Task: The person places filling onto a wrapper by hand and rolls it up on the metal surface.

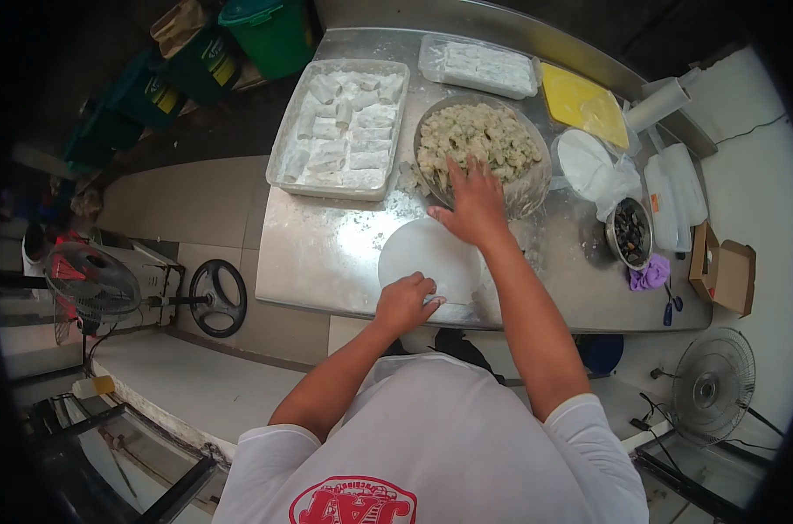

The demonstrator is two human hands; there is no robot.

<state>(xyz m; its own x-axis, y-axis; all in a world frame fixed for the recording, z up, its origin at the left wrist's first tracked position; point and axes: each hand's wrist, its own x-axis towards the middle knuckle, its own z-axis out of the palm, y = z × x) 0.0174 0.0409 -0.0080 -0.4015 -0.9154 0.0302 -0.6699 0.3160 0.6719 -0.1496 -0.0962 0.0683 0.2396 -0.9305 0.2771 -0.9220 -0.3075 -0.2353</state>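
A thin, round white wrapper sheet (pixel 427 249) lies flat near the front edge of the metal table. My left hand (pixel 403 304) is at its near left edge, fingers curled and thumb out to the side; what is under the fingers is hidden. Fingers spread, my right hand (pixel 477 203) reaches over the near rim of a wide round bowl (pixel 529 194). Its fingertips touch the chunky pale filling with green bits (pixel 479 140) heaped inside. Behind and left, a rectangular tray (pixel 278 166) holds several rows of white-dusted rolls (pixel 370 140).
A second tub of dusted rolls (pixel 479 68), a yellow board (pixel 584 105) and a white plate (pixel 581 155) stand farther back. To the right are a metal bowl of dark pieces (pixel 630 231), a purple cloth (pixel 649 273), blue-handled scissors (pixel 671 306) and a cardboard box (pixel 727 271).
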